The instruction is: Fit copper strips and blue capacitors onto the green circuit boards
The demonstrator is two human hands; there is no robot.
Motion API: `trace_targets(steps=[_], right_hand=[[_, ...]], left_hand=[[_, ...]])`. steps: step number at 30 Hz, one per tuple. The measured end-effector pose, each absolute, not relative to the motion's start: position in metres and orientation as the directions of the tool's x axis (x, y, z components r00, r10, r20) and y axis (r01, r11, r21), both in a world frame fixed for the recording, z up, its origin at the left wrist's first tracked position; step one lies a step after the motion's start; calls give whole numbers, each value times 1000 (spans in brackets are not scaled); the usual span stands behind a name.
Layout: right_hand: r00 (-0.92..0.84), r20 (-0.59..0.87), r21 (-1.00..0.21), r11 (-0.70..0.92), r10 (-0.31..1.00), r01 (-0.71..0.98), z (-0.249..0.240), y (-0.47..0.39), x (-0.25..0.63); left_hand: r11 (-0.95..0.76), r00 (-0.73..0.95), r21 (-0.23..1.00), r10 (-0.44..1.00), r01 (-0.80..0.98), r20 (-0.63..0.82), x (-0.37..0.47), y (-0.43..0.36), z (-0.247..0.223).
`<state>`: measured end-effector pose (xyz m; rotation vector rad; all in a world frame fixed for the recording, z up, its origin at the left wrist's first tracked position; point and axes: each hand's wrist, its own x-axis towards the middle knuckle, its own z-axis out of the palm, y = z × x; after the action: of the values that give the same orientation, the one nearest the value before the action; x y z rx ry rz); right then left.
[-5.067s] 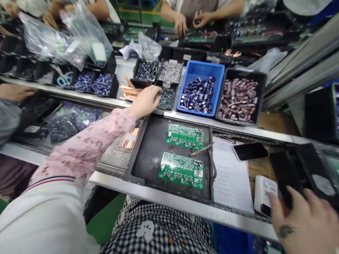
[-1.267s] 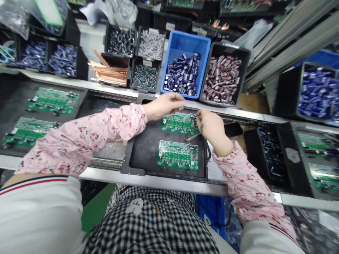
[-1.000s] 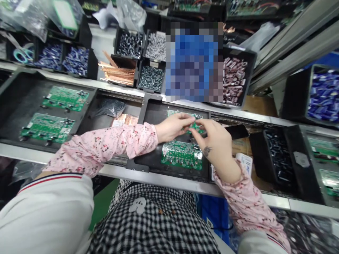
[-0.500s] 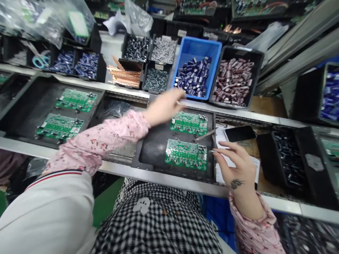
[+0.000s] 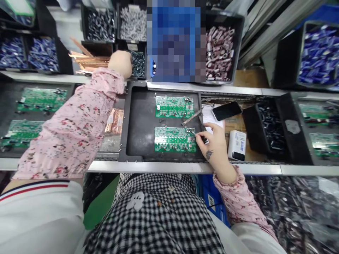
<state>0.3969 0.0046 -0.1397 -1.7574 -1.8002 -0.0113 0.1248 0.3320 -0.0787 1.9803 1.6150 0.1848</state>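
My left hand (image 5: 120,63) is between the copper strips (image 5: 92,61) and a bin of small dark green parts (image 5: 138,63). Its fingers are hidden behind the back of the hand. At the right edge of the nearer green circuit board (image 5: 174,140), my right hand (image 5: 215,143) has thumb and index finger pinched together; whatever is between them is too small to make out. A second circuit board (image 5: 174,107) lies behind in the same black tray (image 5: 140,123). A thin grey metal strip (image 5: 192,117) rests across the tray's right side.
A pixelated patch covers most of a blue bin. Beside it are bins of brown cylinders (image 5: 219,53) and grey parts (image 5: 133,24). On the right lie a phone (image 5: 227,110), a white box-shaped device (image 5: 237,145) and a black bin (image 5: 272,127). More boards (image 5: 42,99) sit at left.
My left hand has moved left from near the blue bin to the copper strips. My right hand has come in to the nearer board's edge, its fingers now pinched. The view has shifted.
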Motion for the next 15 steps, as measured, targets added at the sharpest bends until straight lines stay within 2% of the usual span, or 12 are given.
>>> trace_targets(steps=[2,4,8,12,15], right_hand=[[67,425,-390,115,903,914,-142,5,398],[61,432,-377,119,900,919,-142,5,399],[58,447,-349,114,893,930,-142,4,398],[100,398,-342,46,912,939,-141,4,394],[119,373,-324,9,920,946,-139,4,392]], left_hand=[[-167,233,404,965,900,-121,122,331,-78],[-195,239,363,968,911,-78,118,332,-79],[-245,281,386,959,889,-40,111,337,-85],[-327,334,398,941,857,52,110,339,-89],[-328,308,440,944,836,118,109,342,-90]])
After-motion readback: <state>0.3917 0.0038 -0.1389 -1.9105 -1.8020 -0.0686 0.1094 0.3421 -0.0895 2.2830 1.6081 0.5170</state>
